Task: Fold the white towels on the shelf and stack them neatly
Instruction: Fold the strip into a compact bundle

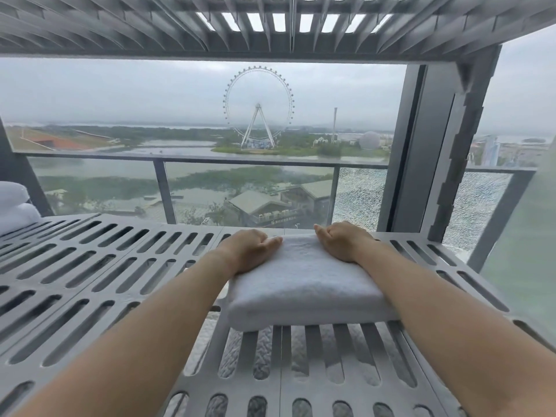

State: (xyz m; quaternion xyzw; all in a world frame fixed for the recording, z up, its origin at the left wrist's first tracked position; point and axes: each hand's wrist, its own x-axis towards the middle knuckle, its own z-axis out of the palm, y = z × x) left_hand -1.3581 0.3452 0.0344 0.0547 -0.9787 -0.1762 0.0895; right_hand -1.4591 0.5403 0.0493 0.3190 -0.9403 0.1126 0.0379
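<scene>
A folded white towel [304, 281] lies flat on the grey slotted shelf [99, 266], right of centre. My left hand [251, 249] rests on its far left corner, fingers curled over the far edge. On the far right corner lies my right hand [340, 240], its fingers curled over the edge in the same way. Both forearms reach in from the bottom of the view. At the far left edge of the shelf, two more white towels [15, 206] sit stacked, partly cut off by the frame.
Another slotted shelf [270, 22] hangs close overhead. A grey upright post [421, 152] stands at the back right, a darker one at the far left. Behind the shelf is a window with a glass balcony rail [180, 161]. The shelf's left half lies bare.
</scene>
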